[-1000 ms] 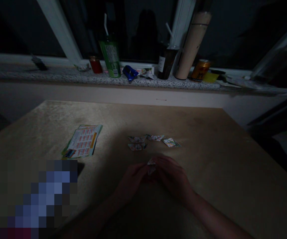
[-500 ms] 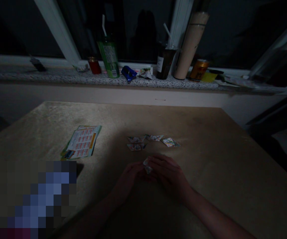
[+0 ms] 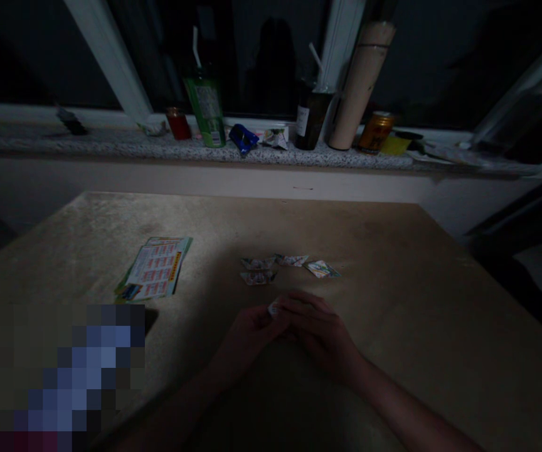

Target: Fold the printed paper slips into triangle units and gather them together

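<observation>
Near the front middle of the table, my left hand (image 3: 245, 339) and my right hand (image 3: 320, 326) meet around a small folded piece of printed paper (image 3: 273, 308). Only a pale corner of it shows; the fingers hide the rest. My left hand pinches it from the left, thumb across the front. The fingers of my right hand lie over its right part, close together. Just beyond the hands lie several folded paper pieces: a boat-shaped one (image 3: 258, 278) nearest, two more behind it, and a diamond-shaped one (image 3: 322, 269) at the right.
Printed sheets (image 3: 155, 267) lie on the table (image 3: 393, 263) at the left. A blurred-out object (image 3: 85, 370) covers the front left. On the windowsill (image 3: 261, 155) stand a green bottle (image 3: 207, 110), a dark cup (image 3: 312, 119), a tall pinkish cylinder (image 3: 362, 88) and a golden can (image 3: 377, 132).
My left thumb and fingers have moved over the front of the folded paper, so less of it shows. Both hands stay in nearly the same place. The pieces on the table are unmoved.
</observation>
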